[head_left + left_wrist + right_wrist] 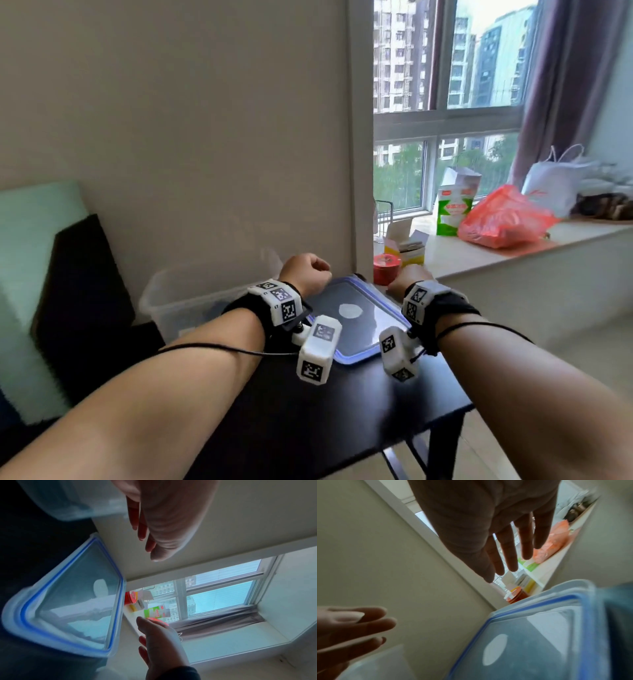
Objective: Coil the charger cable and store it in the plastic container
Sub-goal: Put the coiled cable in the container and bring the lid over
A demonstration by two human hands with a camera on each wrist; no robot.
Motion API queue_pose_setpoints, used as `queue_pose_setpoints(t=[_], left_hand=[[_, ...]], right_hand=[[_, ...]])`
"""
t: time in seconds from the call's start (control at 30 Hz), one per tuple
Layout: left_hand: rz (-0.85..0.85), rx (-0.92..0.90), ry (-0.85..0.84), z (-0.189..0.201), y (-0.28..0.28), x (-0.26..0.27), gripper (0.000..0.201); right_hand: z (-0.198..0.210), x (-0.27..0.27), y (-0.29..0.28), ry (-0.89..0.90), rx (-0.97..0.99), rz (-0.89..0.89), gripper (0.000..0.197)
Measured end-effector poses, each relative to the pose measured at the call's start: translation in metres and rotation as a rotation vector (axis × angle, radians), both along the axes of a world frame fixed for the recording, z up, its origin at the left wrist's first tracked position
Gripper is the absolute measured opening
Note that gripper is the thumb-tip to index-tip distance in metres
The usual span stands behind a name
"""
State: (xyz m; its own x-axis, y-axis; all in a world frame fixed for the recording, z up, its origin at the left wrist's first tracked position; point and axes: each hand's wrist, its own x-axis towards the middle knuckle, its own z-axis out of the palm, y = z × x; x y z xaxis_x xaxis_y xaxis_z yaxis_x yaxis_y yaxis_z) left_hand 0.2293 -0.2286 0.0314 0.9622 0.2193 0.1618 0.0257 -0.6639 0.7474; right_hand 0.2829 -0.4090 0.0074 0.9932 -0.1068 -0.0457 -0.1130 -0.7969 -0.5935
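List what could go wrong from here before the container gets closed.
1. No cable shows in any view, and the inside of the clear container is hard to read; sealing it could leave the cable out.
2. The right hand hovers close to the red jar on the sill; a sweep toward the lid might knock it over.

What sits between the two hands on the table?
The clear plastic lid with a blue seal lies flat on the black table, between the left hand and the right hand. Head view shows it best.
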Motion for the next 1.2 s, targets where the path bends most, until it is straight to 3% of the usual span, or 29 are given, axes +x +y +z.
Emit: queue_pose_setpoints(t=[0.17, 0.3, 0.57, 0.77, 0.87, 0.97, 1.03, 1.13, 1.2], left_hand=[[-0.07, -0.006, 0.096, -0.038, -0.033, 0.016, 0.023], [-0.081, -0.004, 0.159, -0.055, -0.046, 0.021, 0.024], [-0.123, -0.001, 0.235, -0.073, -0.056, 0.024, 0.028], [-0.244, 0.126, 0.286, -0.064, -0.058, 0.01, 0.061], [-0.28, 0.169, 0.269, -0.048, -0.054, 0.0, 0.067], [-0.225, 0.139, 0.136, -0.031, -0.047, -0.011, 0.046], [-0.174, 0.125, 0.027, -0.021, -0.04, -0.019, 0.031], [-0.117, 0.145, -0.111, -0.006, -0.029, -0.031, 0.022], [-0.077, 0.094, -0.188, 0.005, -0.019, -0.039, 0.015]], right_hand=[[-0.024, 0.001, -0.03, 0.112, 0.019, -0.033, 0.01], [-0.035, -0.002, -0.035, 0.124, 0.054, -0.043, 0.026], [-0.042, -0.005, -0.04, 0.094, 0.034, -0.073, 0.021], [-0.02, -0.012, -0.041, 0.078, 0.298, -0.116, 0.004], [-0.007, -0.006, -0.035, 0.048, 0.528, -0.113, 0.013], [0.014, -0.013, -0.027, -0.048, 0.646, -0.035, 0.033], [0.038, -0.03, -0.015, -0.109, 0.668, -0.01, 0.026], [0.071, -0.05, 0.003, -0.265, 0.547, -0.009, 0.019], [0.089, -0.063, 0.018, -0.316, 0.681, 0.048, 0.022]])
